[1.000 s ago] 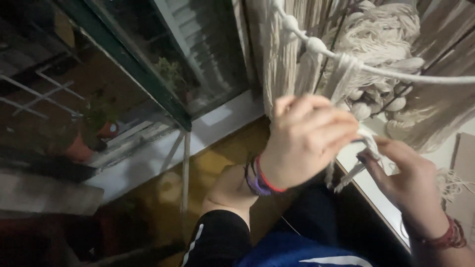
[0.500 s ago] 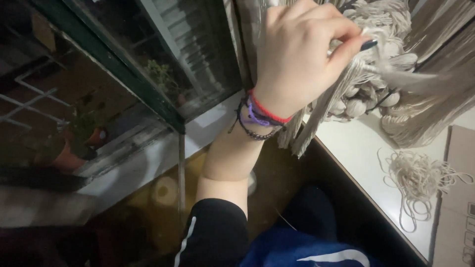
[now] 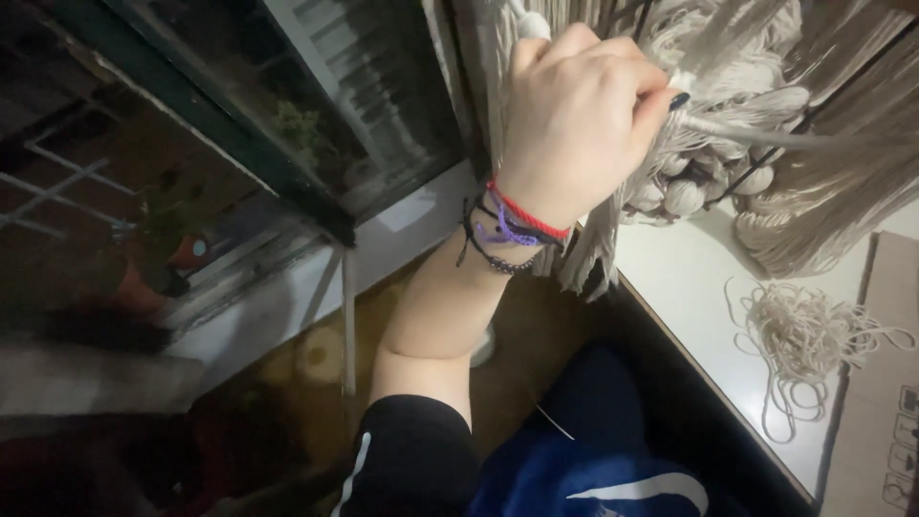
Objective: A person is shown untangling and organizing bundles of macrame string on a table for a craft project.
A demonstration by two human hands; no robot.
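Your left hand was raised, fingers pinched tight on a bundle of cream cords hanging near the top of the frame; cords' lower ends dangled below your wrist, w/ red, purple & black bracelets on it. Right hand wasn't in view. A white table w/ dark edge sat to the right, a loose cord tangle on it beside a cardboard box. Dark window at left, potted plant outside, brown floor below.
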